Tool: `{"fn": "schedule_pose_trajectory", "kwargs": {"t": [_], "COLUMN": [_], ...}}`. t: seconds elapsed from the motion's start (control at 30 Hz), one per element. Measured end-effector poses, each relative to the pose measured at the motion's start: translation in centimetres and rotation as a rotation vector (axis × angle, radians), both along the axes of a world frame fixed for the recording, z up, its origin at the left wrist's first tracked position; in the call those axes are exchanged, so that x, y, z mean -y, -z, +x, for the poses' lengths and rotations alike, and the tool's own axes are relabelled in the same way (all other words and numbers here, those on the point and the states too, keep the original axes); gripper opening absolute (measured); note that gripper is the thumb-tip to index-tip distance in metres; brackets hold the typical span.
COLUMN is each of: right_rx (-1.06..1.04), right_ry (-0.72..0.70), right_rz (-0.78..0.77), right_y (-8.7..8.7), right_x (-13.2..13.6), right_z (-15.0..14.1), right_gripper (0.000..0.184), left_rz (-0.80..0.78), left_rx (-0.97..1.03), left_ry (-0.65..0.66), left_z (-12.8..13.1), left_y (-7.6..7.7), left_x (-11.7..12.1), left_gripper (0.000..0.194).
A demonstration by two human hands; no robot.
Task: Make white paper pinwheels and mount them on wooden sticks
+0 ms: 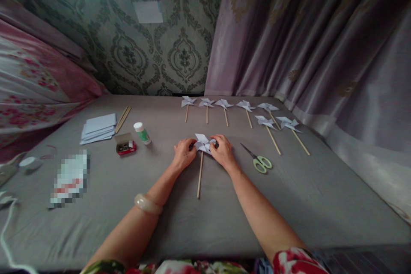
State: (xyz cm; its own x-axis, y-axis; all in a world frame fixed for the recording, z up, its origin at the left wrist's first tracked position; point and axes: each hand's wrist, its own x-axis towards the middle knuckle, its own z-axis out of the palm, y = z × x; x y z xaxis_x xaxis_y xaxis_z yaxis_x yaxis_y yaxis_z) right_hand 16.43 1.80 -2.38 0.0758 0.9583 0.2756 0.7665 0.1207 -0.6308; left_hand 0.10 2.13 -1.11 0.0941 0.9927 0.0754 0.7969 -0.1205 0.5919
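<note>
With right hand, pinch the right side of a white paper pinwheel, thumb and fingers drawn close together on the paper. With left hand, fingers also bent in, touch the same pinwheel's left edge; cannot tell how firm a hold, if any. Have the pinwheel between both hands over a grey cloth, its wooden stick running toward the body. Wear a pale bangle on the left wrist.

To the right of the pinwheel, see scissors with green handles. Beyond the pinwheel, see five more pinwheels in a row, and two others nearer, off to its right.

Left of the pinwheel, find a white-capped bottle with green label, then an open red box of small pieces, too small to name. Farther left and beyond, see stacked white sheets beside loose wooden sticks. Well left of the pinwheel, nearer the body, make out a pixelated packet.
</note>
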Motion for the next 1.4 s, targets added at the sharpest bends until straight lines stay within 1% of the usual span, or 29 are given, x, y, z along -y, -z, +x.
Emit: {"fn": "schedule_pose_trajectory", "kwargs": {"t": [0.07,0.13,0.23,0.3,0.47,0.57,0.7,0.83,0.9,1.0,1.03,1.1,1.13,1.23,1.4], "right_rx": [0.017,0.089,0.195,0.231,0.248,0.231,0.206,0.205,0.199,0.133,0.106,0.077,0.079,0.099,0.06], "right_ry": [0.01,-0.003,-0.089,-0.125,-0.102,-0.077,-0.027,-0.01,-0.048,-0.11,-0.109,-0.093,-0.104,-0.171,-0.213], "right_rz": [0.023,0.02,-0.038,-0.076,-0.091,-0.095,-0.143,-0.15,-0.144,-0.152,-0.151,-0.139,-0.132,-0.128,-0.123], "right_y": [-0.7,-1.3,-2.0,-2.1,-1.7,-1.4,-1.2,-1.2,-1.4,-1.7,-1.8,-1.8,-1.6,-0.9,0.2], "right_x": [0.4,1.0,1.8,2.1,2.1,1.8,1.5,1.4,1.4,1.2,1.0,0.6,0.4,-0.1,-0.7], "right_z": [0.1,0.1,-0.2,-0.5,-1.1,-1.2,-1.4,-1.6,-1.2,0.1,0.8,2.0,2.5,3.2,3.0], "right_gripper": [0.024,0.017,0.023,0.025,0.02,0.02,0.021,0.022,0.023,0.028,0.027,0.02,0.02,0.028,0.02], "left_rz": [-0.015,-0.02,-0.017,-0.014,-0.014,-0.022,-0.037,-0.04,-0.04,-0.047,-0.052,-0.058,-0.059,-0.053,-0.012], "left_rx": [0.04,0.072,0.083,0.074,0.063,0.057,0.041,0.032,0.033,0.042,0.047,0.053,0.053,0.035,-0.044], "left_ry": [-0.002,0.007,0.015,0.018,0.031,0.038,0.036,0.027,0.018,0.007,0.005,0.003,0.005,0.024,0.072], "left_z": [-0.2,-0.3,-0.4,-0.4,-0.3,-0.3,-0.2,-0.1,0.0,0.0,0.0,0.0,0.0,0.0,-0.1], "left_y": [-0.2,-0.3,-0.4,-0.3,-0.1,-0.3,-0.6,-0.8,-0.8,-0.9,-0.9,-1.0,-1.0,-1.1,-0.8], "left_x": [0.1,0.2,0.3,0.2,0.2,0.4,0.5,0.4,0.3,0.4,0.4,0.5,0.6,0.6,0.6], "left_gripper": [0.033,0.032,0.032,0.034,0.033,0.032,0.031,0.032,0.032,0.033,0.034,0.036,0.036,0.037,0.036]}}
